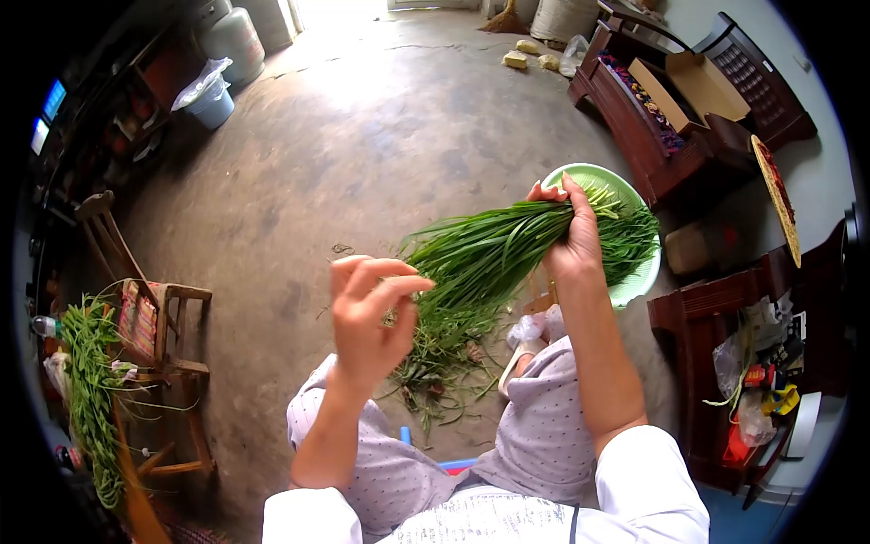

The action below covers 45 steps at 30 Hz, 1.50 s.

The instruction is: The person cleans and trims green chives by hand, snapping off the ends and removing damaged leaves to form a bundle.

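Observation:
A thick bunch of long green leafy stalks (494, 249) is gripped near its pale ends by my right hand (575, 231), its leaf tips pointing left. Beside the tips, my left hand (370, 313) is raised with its fingers curled but apart, and I see nothing in it. Behind my right hand stands a light green basket (637, 288) with more green stalks (633, 240) in it. On the floor below the bunch lies a heap of loose leaves and trimmings (444, 358).
Wooden chairs (172, 331) stand at the left, with a pile of greens (91, 399) near them. A blue bin (211, 104) is at the upper left. Dark wooden furniture (634, 136) holding an open cardboard box (698, 86) lines the right, near a cluttered low shelf (698, 372).

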Available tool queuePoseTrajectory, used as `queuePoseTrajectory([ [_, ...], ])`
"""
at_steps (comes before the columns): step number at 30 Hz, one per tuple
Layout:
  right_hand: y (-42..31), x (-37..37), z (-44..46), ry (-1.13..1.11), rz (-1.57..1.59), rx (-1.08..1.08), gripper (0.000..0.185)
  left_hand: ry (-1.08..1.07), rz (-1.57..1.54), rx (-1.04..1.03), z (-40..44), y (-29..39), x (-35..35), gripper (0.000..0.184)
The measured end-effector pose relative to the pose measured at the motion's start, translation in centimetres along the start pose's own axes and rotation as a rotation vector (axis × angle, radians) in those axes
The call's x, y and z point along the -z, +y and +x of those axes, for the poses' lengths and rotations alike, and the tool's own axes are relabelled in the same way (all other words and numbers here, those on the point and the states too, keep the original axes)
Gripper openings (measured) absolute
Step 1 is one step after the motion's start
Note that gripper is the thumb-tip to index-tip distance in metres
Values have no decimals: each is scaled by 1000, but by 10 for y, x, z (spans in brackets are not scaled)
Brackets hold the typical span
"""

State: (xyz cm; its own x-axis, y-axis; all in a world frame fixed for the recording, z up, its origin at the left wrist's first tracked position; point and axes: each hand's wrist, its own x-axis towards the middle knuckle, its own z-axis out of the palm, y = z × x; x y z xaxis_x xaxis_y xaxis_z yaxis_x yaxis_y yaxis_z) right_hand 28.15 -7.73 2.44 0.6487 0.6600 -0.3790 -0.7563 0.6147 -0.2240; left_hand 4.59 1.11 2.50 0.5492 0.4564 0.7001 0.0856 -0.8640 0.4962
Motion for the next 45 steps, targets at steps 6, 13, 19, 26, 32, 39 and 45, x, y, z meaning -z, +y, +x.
queuePoseTrajectory([
  [6, 14, 0, -5, 42, -63, -29, 27, -13, 14, 29, -5, 9, -22, 28],
  [13, 18, 4, -5, 46, -67, -61, 27, 57, 30, 46, -5, 8, -27, 18],
  [19, 24, 4, -10, -27, -92, -91, 28, 70, 47, 80, -5, 7, -29, 17],
  [26, 25, 3, -10, 9, -65, -99, 28, 80, 67, 96, -5, 7, -29, 16],
  [32, 27, -1, -15, 19, -83, -95, 28, 53, 95, 108, -6, 8, -28, 14],
  [39, 24, 1, -12, 21, -37, -80, 26, 42, 127, 129, -5, 9, -26, 14],
  [45, 24, -2, -13, 30, -29, -91, 26, 74, 92, 113, -6, 7, -27, 19],
])
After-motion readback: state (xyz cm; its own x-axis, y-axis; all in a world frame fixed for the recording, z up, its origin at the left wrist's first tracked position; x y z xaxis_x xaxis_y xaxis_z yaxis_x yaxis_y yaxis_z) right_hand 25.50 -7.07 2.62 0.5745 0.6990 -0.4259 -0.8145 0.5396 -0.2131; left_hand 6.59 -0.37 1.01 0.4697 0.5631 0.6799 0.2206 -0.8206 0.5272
